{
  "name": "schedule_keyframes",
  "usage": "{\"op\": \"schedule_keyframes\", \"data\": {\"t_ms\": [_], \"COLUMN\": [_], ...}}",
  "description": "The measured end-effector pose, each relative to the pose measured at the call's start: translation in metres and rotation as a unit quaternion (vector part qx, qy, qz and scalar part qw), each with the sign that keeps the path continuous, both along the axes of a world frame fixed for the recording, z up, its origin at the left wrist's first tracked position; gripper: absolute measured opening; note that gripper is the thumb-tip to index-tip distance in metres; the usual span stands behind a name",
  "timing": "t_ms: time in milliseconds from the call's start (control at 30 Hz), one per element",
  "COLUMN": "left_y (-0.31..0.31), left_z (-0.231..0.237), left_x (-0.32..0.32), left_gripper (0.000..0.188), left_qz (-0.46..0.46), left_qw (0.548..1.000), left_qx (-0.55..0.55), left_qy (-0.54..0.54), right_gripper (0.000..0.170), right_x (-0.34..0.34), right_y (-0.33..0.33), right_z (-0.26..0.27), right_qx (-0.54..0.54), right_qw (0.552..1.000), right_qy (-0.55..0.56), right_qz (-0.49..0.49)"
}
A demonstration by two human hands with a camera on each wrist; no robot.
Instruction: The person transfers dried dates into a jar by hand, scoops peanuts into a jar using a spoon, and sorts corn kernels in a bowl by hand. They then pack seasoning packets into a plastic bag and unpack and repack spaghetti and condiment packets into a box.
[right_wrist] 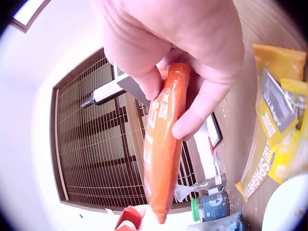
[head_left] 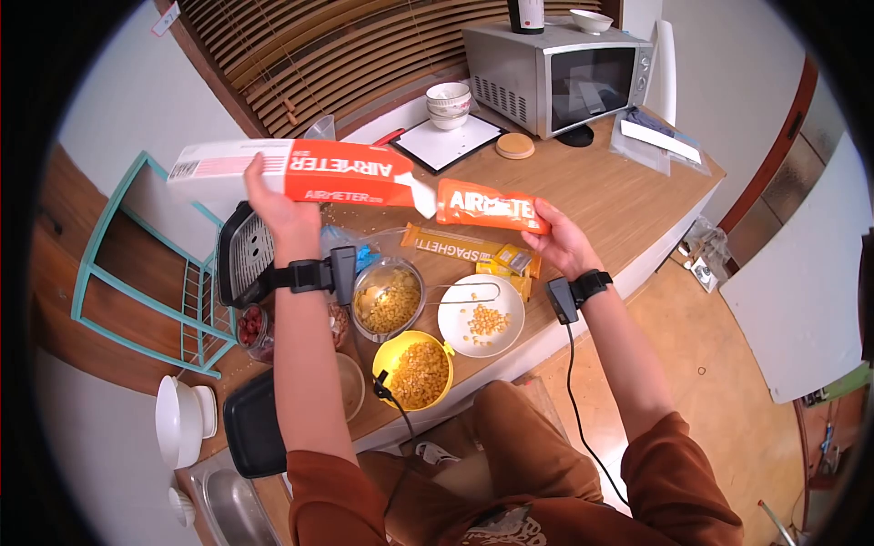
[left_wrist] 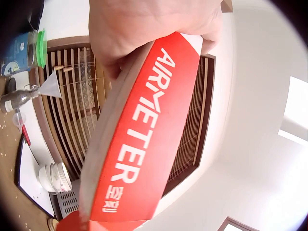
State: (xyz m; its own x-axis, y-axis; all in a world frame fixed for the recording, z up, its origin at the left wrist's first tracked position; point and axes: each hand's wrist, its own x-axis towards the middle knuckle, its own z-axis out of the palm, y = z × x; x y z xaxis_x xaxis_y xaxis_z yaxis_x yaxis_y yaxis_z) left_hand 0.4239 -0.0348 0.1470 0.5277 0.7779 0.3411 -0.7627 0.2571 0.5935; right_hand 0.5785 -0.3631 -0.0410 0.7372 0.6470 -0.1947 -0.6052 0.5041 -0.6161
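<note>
My left hand [head_left: 282, 207] grips a long red and white box [head_left: 350, 173] marked AIRMETER, held level above the table with its torn flap facing right. In the left wrist view the fingers [left_wrist: 159, 24] wrap over the box [left_wrist: 144, 130]. An orange AIRMETER packet [head_left: 487, 206] is pinched by its right end in my right hand [head_left: 563, 244], just apart from the box's flap. The right wrist view shows thumb and fingers [right_wrist: 192, 103] on the end of the packet [right_wrist: 166, 144], with the box's open end [right_wrist: 130, 219] beyond it.
Below the hands lie a spaghetti packet [head_left: 455, 246], a white plate with corn kernels [head_left: 455, 338], a yellow bowl [head_left: 446, 378] and a metal strainer [head_left: 417, 318]. Behind stand a microwave [head_left: 519, 73], stacked bowls [head_left: 448, 102] and a clipboard [head_left: 428, 146]. A black grill pan [head_left: 228, 264] is left.
</note>
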Motion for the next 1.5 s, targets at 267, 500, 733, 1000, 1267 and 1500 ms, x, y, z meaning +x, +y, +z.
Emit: {"op": "schedule_keyframes", "data": {"t_ms": [267, 500, 733, 1000, 1267, 1500], "left_y": [-0.005, -0.032, -0.039, -0.098, -0.107, -0.099], "left_z": [0.008, -0.009, -0.015, 0.004, 0.007, -0.004], "left_x": [-0.065, -0.129, -0.191, -0.218, -0.227, -0.234], "left_gripper": [0.059, 0.070, 0.067, 0.064, 0.066, 0.051], "left_qz": [0.094, 0.028, -0.083, -0.120, -0.100, -0.145], "left_qw": [0.995, 0.998, 0.986, 0.963, 0.962, 0.961], "left_qx": [0.026, 0.010, 0.123, -0.100, -0.152, -0.065], "left_qy": [-0.035, -0.063, -0.076, -0.218, -0.205, -0.226], "right_gripper": [0.025, 0.031, 0.038, 0.029, 0.024, 0.029], "right_x": [-0.003, -0.005, -0.019, -0.009, -0.024, -0.046], "right_y": [-0.007, -0.009, -0.018, -0.013, -0.007, 0.002], "right_z": [-0.010, -0.026, -0.021, -0.051, -0.034, -0.014], "right_qx": [-0.093, -0.345, -0.392, -0.379, -0.344, -0.453], "right_qw": [0.992, 0.894, 0.857, 0.830, 0.810, 0.719], "right_qy": [-0.032, -0.271, -0.323, -0.375, -0.472, -0.527], "right_qz": [-0.076, -0.092, -0.089, -0.163, -0.045, 0.000]}}
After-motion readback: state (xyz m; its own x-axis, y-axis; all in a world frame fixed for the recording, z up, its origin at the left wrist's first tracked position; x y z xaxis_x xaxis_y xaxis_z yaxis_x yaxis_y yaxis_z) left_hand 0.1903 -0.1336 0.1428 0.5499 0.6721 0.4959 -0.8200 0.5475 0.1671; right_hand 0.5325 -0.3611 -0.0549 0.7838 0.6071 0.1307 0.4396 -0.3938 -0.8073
